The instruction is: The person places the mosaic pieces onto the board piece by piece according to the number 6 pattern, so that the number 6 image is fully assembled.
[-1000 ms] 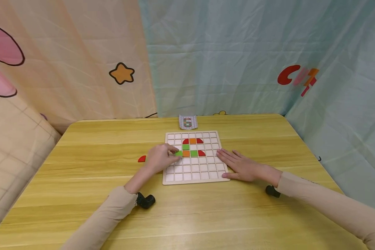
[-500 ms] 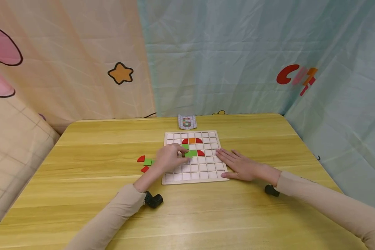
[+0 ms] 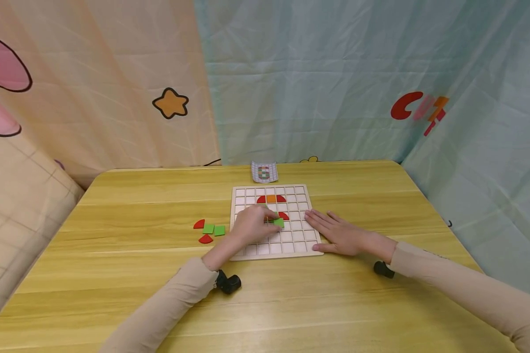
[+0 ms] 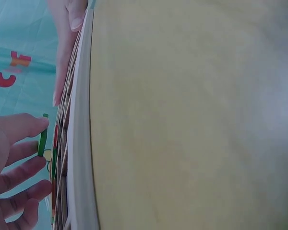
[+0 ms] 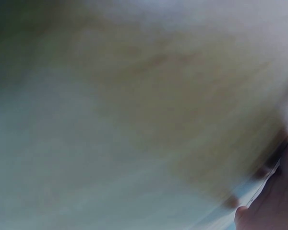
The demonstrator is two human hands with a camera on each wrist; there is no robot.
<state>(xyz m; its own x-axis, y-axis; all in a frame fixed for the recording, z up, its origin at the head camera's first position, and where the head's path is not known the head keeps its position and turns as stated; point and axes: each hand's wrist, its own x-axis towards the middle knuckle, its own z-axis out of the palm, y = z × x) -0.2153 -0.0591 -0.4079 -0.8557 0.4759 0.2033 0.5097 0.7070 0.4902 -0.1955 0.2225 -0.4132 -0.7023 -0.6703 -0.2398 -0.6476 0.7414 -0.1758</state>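
My left hand [image 3: 253, 224] pinches a green square tile [image 3: 278, 223] between thumb and fingertip over the middle of the white gridded board [image 3: 287, 247]. In the left wrist view the green tile [image 4: 43, 136] stands on edge, raised off the board. On the board's upper rows lie an orange square tile [image 3: 271, 198] between two red quarter-round tiles, and another red quarter-round tile [image 3: 284, 215] sits lower right. My left hand hides most of the other placed tiles. My right hand [image 3: 340, 236] rests with extended fingers on the board's right edge; the right wrist view is blurred.
Left of the board lie loose tiles: a red quarter-round [image 3: 199, 224], two green squares [image 3: 208, 229] and another red quarter-round [image 3: 205, 239]. A printed pattern card [image 3: 264, 172] stands behind the board. Curtains [image 3: 335, 83] hang beyond the wooden table [image 3: 291, 304].
My left hand has moved right across the board, carrying the green tile to a spot near the lower red quarter-round. Loose tiles at the left have come into view. My right hand stays put.
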